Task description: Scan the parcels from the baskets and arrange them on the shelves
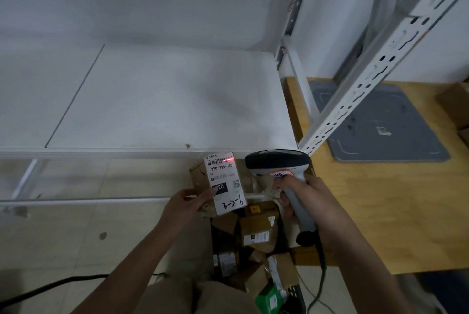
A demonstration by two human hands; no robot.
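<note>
My left hand [187,203] holds a small cardboard parcel [223,184] by its left side, its white label facing up. A red scan line falls on the barcode at the label's top edge. My right hand [302,194] grips the handle of a grey and black barcode scanner [279,161], whose head points left at the parcel. Below both hands lies a basket with several cardboard parcels [256,230] and a green box [269,298]. The white shelf board [165,100] lies just beyond the parcel.
A perforated white shelf post [375,75] slants up on the right. Behind it a wooden table [380,199] carries a grey mat [385,123]. A black cable [50,285] runs over the tiled floor at lower left.
</note>
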